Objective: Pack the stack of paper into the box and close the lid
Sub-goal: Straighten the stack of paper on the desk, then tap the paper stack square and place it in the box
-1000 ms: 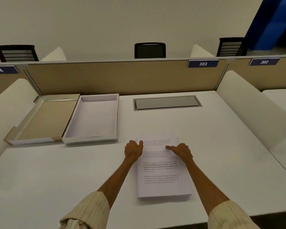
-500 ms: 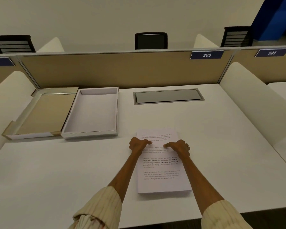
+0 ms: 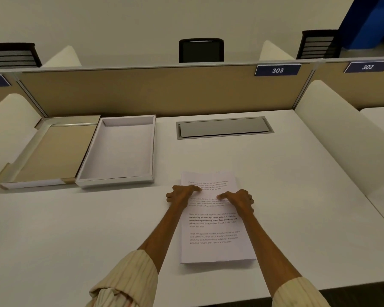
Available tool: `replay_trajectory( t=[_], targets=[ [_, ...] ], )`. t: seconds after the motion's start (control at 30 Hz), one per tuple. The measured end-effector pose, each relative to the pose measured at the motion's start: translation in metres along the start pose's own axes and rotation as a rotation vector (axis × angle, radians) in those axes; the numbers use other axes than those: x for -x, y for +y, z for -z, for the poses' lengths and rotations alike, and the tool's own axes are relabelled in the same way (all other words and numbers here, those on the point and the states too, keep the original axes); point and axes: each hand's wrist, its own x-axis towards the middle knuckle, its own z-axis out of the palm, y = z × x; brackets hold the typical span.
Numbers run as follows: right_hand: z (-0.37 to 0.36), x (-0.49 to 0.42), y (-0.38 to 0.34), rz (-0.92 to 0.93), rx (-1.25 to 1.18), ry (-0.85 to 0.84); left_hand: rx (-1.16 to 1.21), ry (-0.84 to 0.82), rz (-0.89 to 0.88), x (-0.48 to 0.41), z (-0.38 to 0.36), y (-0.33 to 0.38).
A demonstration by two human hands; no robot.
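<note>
A stack of printed white paper (image 3: 215,238) lies flat on the white desk in front of me. My left hand (image 3: 181,194) grips its left edge, thumb on top of the sheets. My right hand (image 3: 238,199) grips the right edge the same way, thumb pointing inward. The white box (image 3: 118,180) stands open and empty at the far left of the stack. Its lid (image 3: 33,182) lies upside down beside it, tan inside, touching the box's left wall.
A grey cable hatch (image 3: 223,127) is set into the desk at the back. A tan partition (image 3: 142,91) bounds the far edge; rounded white dividers (image 3: 341,129) flank both sides. Chairs stand beyond the partition.
Both hands slid a little toward the far end of the stack and their thumbs turned inward onto the top sheet. The stack has stayed flat on the desk.
</note>
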Motion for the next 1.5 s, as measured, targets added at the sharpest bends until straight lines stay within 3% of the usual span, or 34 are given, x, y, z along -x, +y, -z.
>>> replay_trajectory(
  t=[0.1,0.3,0.43,0.6,0.7,0.83,1.03,1.17,1.5],
  targets=[
    [-0.002,-0.003,0.001,0.004,-0.004,0.004,0.006,0.021,-0.026,0.0,-0.002,-0.001],
    [-0.003,-0.008,0.001,-0.003,-0.036,0.0,0.284,-0.103,-0.049,0.001,0.008,0.001],
    [-0.001,-0.009,0.005,0.006,-0.036,-0.007,0.341,-0.222,-0.053,0.0,0.006,-0.012],
    [0.006,-0.016,0.007,0.052,-0.085,-0.079,0.434,-0.182,-0.17,0.006,0.001,-0.019],
    [0.016,-0.017,0.004,0.167,-0.233,-0.164,0.46,-0.224,-0.282,0.016,0.012,-0.02],
    [0.024,0.009,-0.011,0.46,-0.599,-0.277,0.507,-0.267,-0.438,0.038,0.041,-0.007],
    [0.034,0.07,-0.047,0.784,-0.83,-0.071,0.52,-0.223,-0.689,0.067,0.093,0.017],
    [0.035,0.104,-0.059,0.967,-0.905,-0.02,0.503,-0.21,-0.834,0.077,0.115,0.024],
    [0.005,0.115,-0.046,0.981,-0.911,0.132,0.373,-0.151,-0.897,0.071,0.123,-0.013]
  ],
)
